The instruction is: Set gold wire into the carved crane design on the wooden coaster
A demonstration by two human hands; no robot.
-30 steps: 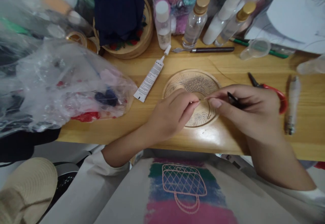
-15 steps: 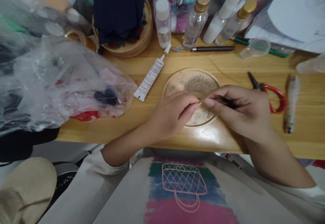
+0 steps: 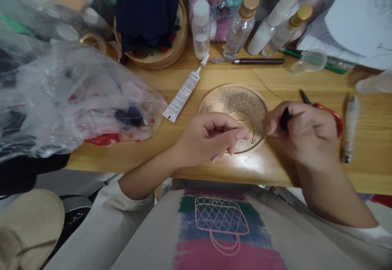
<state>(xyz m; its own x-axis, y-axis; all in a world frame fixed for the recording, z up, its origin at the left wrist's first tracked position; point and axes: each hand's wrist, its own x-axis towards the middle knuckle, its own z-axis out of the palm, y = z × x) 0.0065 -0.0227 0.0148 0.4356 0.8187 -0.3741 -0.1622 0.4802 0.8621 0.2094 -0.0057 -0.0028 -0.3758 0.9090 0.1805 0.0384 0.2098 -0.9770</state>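
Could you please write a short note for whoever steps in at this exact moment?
Left hand: fingertips pinched on a thin gold wire over the round wooden disc.
Right hand: closed around a dark slim tool, just right of the disc.
Glue tube lies left of the disc; red-handled scissors behind the right hand.
Done: the disc bears a fine line pattern.
Left: the wire is not laid on it.

Right hand [image 3: 301,133] drawn rightward — fingertips parted from left hand [image 3: 211,139], gap opened
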